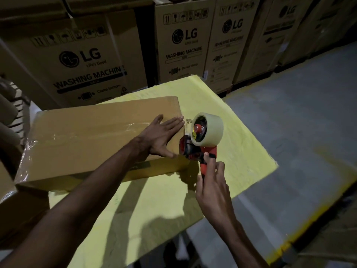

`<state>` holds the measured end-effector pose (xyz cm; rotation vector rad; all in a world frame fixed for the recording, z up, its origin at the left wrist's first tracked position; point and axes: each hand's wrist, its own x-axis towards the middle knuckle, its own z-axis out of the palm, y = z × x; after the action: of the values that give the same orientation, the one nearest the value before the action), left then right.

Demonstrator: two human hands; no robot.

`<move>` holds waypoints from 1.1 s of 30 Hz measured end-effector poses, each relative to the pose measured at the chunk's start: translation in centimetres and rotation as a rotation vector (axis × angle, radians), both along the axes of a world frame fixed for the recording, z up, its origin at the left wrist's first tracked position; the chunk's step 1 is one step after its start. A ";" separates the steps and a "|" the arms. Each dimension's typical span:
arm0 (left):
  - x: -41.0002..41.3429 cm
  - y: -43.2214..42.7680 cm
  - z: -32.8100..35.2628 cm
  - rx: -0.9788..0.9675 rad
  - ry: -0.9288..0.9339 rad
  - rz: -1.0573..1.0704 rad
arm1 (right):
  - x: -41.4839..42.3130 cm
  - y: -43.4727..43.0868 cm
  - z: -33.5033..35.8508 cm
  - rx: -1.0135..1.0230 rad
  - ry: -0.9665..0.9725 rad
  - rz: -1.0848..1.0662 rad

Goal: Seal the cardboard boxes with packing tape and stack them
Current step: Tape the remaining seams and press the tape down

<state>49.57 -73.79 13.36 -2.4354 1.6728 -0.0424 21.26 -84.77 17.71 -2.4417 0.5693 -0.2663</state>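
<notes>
Mid-seal, near the end of one strip. At nine o'clock on the yellow worktop (pixel 237 120), lying flat: the box (pixel 81 151), flaps down, with glossy tape (pixel 87 132) laid along the top from the nine o'clock end toward the three o'clock end. Pressed flat on the top near that three o'clock edge: the left hand (pixel 161 136), open, fingers straight and together, aimed at two o'clock, thumb spread wide. Just off the same edge, at three o'clock of that hand: a red dispenser (pixel 193 151), roll (pixel 214 130) uppermost, mouth against the box end. Round its handle, reaching in from five o'clock: the right hand (pixel 212 186), closed in a grip, thumb up along the handle. Strip cut or uncut: impossible to tell. Next, by best judgement: draw down over the end face, tilt to bite the blade and tear, then smooth the tail flat. Calls for steady downward pressure on the top to prevent sliding. No stacking begun. Behind, from ten to two o'clock: printed cartons (pixel 183 45); at three o'clock, grey floor (pixel 309 113).
</notes>
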 end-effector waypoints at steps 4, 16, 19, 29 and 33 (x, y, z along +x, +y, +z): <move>-1.0 0.6 -0.3 -0.017 0.035 -0.071 | -0.3 0.4 0.2 0.023 -0.026 -0.010; -3.4 1.8 -1.9 -0.013 0.160 -0.111 | 1.8 -1.8 4.3 0.009 0.167 0.090; -3.7 1.6 -2.0 -0.038 0.185 -0.093 | 2.3 -2.2 5.2 0.015 0.218 0.115; -3.1 1.7 -2.8 -0.126 0.263 -0.104 | 2.3 -1.5 5.9 -0.055 0.317 0.140; -2.4 1.6 -3.3 -0.107 0.217 -0.096 | 0.4 -0.6 5.7 -0.075 0.339 0.142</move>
<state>47.12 -72.16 10.11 -2.5133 1.9247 0.1271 21.66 -85.34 23.44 -2.6036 0.5313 0.1927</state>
